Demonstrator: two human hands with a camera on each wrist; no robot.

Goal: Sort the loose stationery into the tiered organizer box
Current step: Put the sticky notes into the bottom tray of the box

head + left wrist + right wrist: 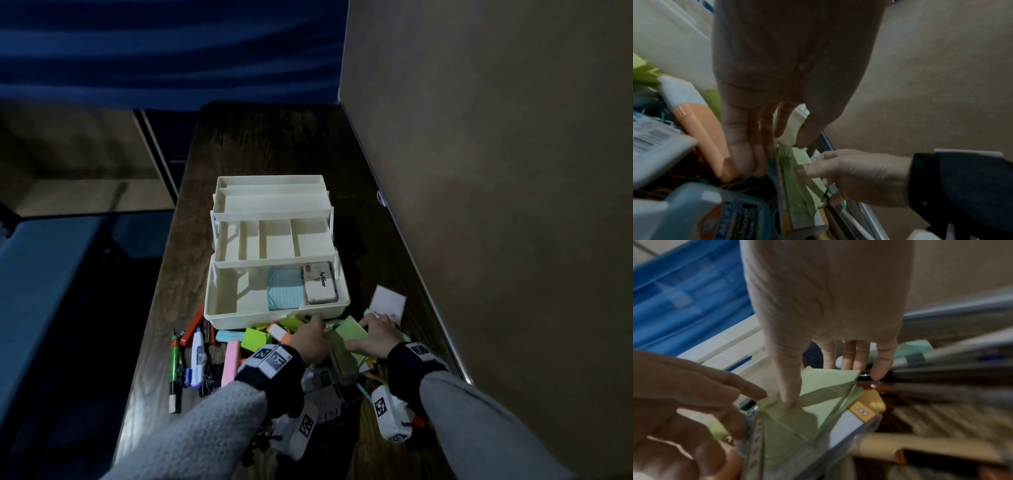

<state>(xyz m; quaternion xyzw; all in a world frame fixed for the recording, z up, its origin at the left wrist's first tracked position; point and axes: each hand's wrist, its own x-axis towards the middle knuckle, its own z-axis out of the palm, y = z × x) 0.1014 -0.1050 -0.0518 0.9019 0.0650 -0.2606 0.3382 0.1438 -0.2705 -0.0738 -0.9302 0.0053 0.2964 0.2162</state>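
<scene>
Both hands work on a pad of pale green sticky notes (349, 337) that lies in the loose pile just in front of the organizer box (274, 315), on the wooden surface (260, 144); the left hand (310, 339) touches its left edge with nearly straight fingers, and the right hand (371, 334) pinches its loose sheets, thumb on top and fingers behind.

To do this step well, I think the sheets should first be pressed flat together, because in the right wrist view they fan apart (813, 400); a grip across the whole thickness would keep them from peeling; then the pad can go into the bottom tier of the box, beside the blue note pad (286, 289) and the white Artline case (320, 282), where free room shows at the left.

What lies under the pad is hard to make out; a clear ruler-like strip (784, 191) stands just beside it, and both wrist views are blurred; the items nearer than the hands are hidden by the sleeves (212, 425).
</scene>
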